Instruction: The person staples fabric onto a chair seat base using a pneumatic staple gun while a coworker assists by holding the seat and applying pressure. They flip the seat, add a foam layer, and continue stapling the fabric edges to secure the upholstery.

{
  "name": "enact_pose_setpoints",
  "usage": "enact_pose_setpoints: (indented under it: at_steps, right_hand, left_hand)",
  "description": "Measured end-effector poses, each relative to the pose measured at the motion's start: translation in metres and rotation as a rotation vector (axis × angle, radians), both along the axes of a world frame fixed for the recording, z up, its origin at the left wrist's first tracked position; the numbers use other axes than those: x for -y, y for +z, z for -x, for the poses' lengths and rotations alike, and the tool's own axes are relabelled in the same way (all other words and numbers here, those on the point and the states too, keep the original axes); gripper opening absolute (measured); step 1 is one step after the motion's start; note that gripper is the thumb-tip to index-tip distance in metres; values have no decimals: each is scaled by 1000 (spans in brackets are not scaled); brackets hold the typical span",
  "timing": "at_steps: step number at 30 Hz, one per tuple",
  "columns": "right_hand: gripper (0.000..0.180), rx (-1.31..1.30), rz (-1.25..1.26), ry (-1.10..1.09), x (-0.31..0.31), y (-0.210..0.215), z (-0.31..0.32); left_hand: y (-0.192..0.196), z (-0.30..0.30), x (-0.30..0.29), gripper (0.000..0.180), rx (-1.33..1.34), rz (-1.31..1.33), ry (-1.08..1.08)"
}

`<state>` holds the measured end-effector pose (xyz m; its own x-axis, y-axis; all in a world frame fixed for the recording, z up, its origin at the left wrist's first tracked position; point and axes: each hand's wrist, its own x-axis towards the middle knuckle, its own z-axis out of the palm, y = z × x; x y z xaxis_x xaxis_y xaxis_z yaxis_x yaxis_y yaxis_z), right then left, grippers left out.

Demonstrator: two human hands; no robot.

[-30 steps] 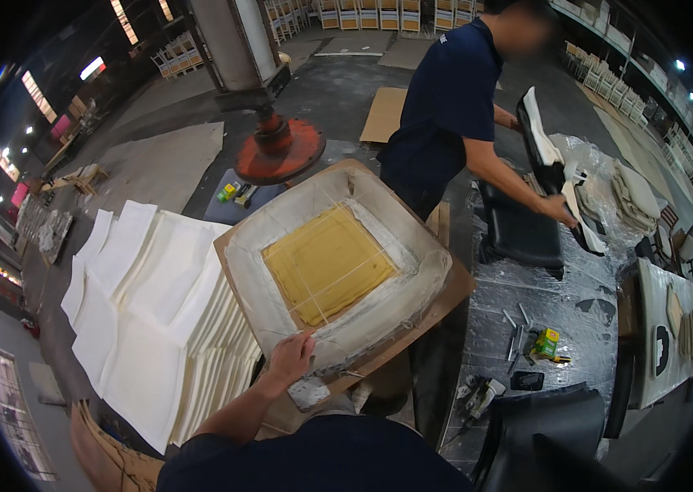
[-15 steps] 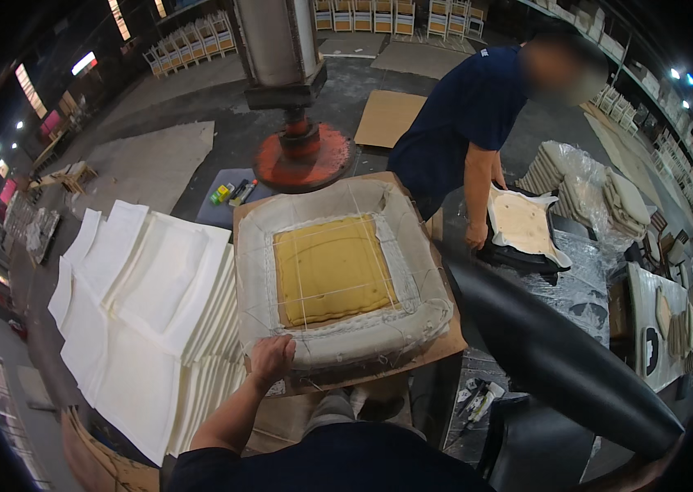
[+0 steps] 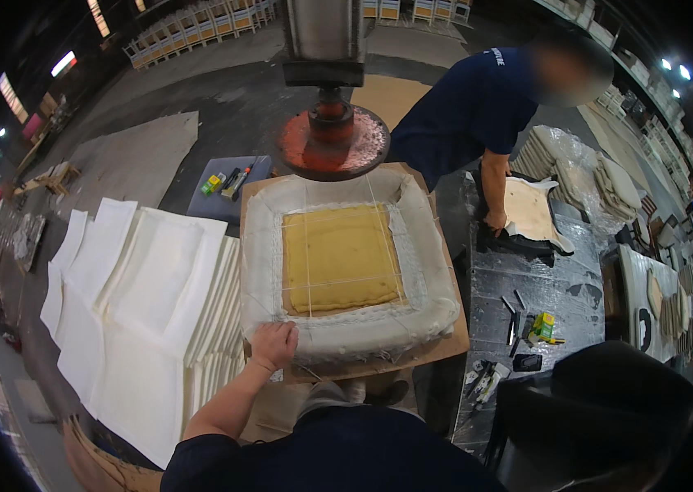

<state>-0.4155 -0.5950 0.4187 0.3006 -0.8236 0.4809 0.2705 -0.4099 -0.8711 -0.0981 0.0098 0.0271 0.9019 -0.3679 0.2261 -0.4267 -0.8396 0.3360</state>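
In front of me a square padded piece with a puffy pale fabric border point(image 3: 346, 340) lies on a brown board point(image 3: 455, 332). A quilted mustard-yellow panel point(image 3: 342, 254) fills its recessed middle, with thin cords crossing over it. My left hand point(image 3: 274, 344) has its fingers curled over the near left corner of the border. My right hand is out of sight. At the lower right a dark, bulky black sheet point(image 3: 597, 402) is bunched up, blurred in part. Above the far side of the padded piece hangs a round red press plate point(image 3: 334, 139) on a grey column.
To the left stands a tall stack of white foam sheets point(image 3: 150, 279). At the right, a plastic-covered table point(image 3: 543, 295) bears pens, a yellow-green box point(image 3: 542, 326) and a phone-like black slab point(image 3: 527, 362). Beyond it a co-worker point(image 3: 469, 115) handles a black-edged seat panel point(image 3: 531, 209).
The black sheet has swung from beside the padded piece down to the lower right, baring the table. My right forearm has left the view. My left hand stays at the corner.
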Motion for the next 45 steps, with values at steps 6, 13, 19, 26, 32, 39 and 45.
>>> enact_pose_setpoints:
  at_steps: [6,13,19,26,32,39,45]
  right_hand:
    - [14,-463,-198,574,-164,-47,-192]
    - [21,-339,-509,898,-358,-276,-455]
    - [20,-284,-489,690,-435,-361,-504]
    - [25,-547,-444,935,-406,-366,-489]
    - [51,-619,140,659,-286,-341,-397]
    - [78,-1287,873,455,-234,-354,-336]
    - [56,-952,693,370,-220,-388,-345]
  left_hand:
    - [-9,-9,-12,20,81,53,-55]
    - [-9,-16,-47,27,-169,341,1]
    - [3,-20,-42,80,-362,790,-68]
    - [23,3,14,139,-447,5,-66]
    - [11,0,4,125,-403,-32,-77]
    - [22,-14,30,115,-244,28,-279]
    - [8,-25,13,69,-297,130,-248]
